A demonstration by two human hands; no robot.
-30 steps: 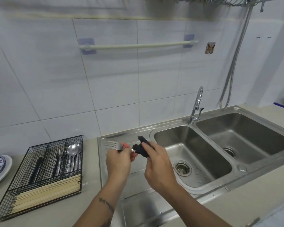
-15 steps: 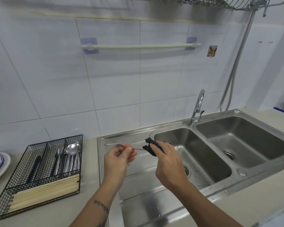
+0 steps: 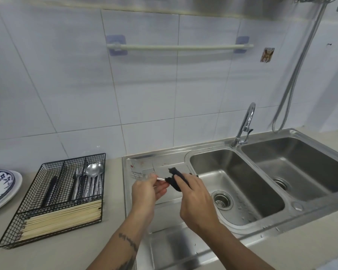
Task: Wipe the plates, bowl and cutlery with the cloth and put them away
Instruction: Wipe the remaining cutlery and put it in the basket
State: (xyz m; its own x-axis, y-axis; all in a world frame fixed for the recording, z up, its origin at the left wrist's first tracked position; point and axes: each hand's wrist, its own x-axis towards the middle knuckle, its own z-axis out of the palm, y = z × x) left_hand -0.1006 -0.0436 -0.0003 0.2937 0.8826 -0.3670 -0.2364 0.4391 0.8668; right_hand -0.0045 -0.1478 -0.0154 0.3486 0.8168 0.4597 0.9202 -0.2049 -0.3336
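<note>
Shiny brushed steel sink (image 3: 232,152) at right, dark soft cloth (image 3: 175,181) in centre, black matt wire tray (image 3: 53,191) at left holding polished metal cutlery (image 3: 90,182), pale wooden chopsticks (image 3: 62,219), glossy white wall tiles (image 3: 144,90)

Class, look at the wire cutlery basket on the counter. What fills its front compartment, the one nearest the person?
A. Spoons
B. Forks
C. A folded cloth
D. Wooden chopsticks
D: the front compartment of the wire cutlery basket holds a pale stack of wooden chopsticks lying sideways; the spoons and forks stand in the rear slots.
</note>
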